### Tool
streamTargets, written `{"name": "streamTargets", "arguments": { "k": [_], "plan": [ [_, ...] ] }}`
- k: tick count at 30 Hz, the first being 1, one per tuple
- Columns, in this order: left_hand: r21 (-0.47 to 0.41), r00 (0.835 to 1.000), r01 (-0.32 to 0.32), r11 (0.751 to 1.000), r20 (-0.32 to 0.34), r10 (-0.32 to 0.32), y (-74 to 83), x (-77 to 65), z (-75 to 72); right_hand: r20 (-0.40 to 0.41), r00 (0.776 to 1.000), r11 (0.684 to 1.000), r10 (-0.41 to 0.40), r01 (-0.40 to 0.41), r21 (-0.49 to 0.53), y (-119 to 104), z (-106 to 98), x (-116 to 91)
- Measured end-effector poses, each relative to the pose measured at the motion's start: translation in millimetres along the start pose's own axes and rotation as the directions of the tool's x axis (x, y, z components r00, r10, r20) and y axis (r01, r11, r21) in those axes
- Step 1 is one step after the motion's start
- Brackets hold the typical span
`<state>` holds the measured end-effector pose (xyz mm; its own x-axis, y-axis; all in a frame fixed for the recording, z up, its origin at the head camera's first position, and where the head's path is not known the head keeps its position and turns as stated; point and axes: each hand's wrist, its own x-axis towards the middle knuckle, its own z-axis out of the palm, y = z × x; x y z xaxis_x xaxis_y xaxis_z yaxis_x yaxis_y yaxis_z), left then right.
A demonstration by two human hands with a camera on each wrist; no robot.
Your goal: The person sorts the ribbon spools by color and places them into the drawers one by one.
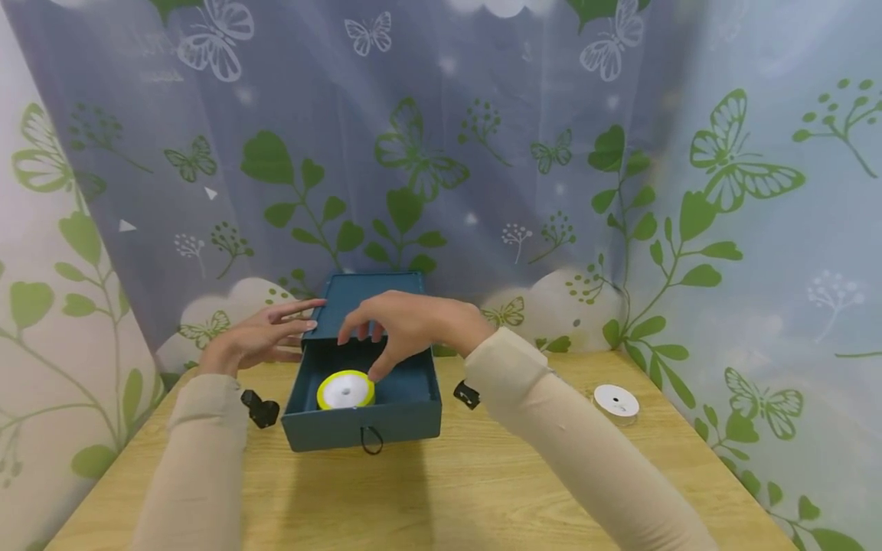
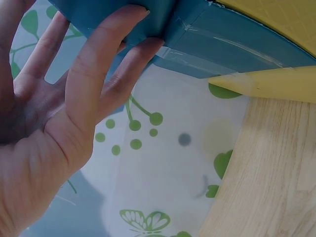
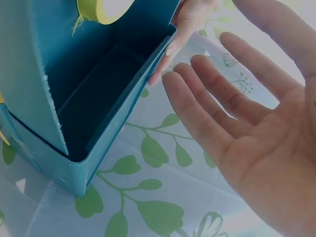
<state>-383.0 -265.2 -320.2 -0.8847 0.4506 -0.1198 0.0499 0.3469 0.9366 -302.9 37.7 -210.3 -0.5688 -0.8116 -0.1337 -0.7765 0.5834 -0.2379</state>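
A dark blue box [image 1: 375, 295] stands on the table with its drawer [image 1: 361, 432] pulled out toward me. Inside the drawer, at the front left, lies a white spool [image 1: 347, 390] with a yellow rim; loose yellow threads hang from the spool [image 3: 111, 10] in the right wrist view. My left hand [image 1: 265, 333] touches the box's left side with spread fingertips, seen closer in the left wrist view on the box wall [image 2: 237, 44]. Over the drawer hovers my right hand [image 1: 413, 325], fingers loosely bent, thumb near the spool's right edge in the head view, holding nothing.
A white spool [image 1: 616, 399] lies at the right of the wooden table [image 1: 496, 490]. Small black objects sit on either side of the drawer, one at left [image 1: 260, 409] and one at right [image 1: 467, 394]. A patterned curtain [image 1: 427, 92] hangs behind the box.
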Motion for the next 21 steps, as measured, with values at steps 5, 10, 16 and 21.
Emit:
{"name": "streamTargets", "arguments": {
  "k": [5,10,16,21],
  "plan": [
    [0.01,1.0,-0.007,1.0,-0.006,0.007,0.7,0.9,0.3,-0.028,0.999,0.999,-0.037,0.037,0.007,2,4,-11],
    [0.026,1.0,-0.018,1.0,-0.012,0.018,1.4,0.7,0.5,-0.053,0.997,0.998,-0.061,0.061,0.004,2,8,-20],
    [0.04,0.999,-0.032,0.999,-0.018,0.033,5.3,-0.4,1.8,-0.064,0.996,0.998,-0.066,0.066,-0.011,4,12,-29],
    [0.045,0.999,-0.043,0.998,-0.01,0.044,7.0,-1.4,1.4,-0.097,0.99,0.995,-0.1,0.1,-0.006,4,15,-34]
  ]
}}
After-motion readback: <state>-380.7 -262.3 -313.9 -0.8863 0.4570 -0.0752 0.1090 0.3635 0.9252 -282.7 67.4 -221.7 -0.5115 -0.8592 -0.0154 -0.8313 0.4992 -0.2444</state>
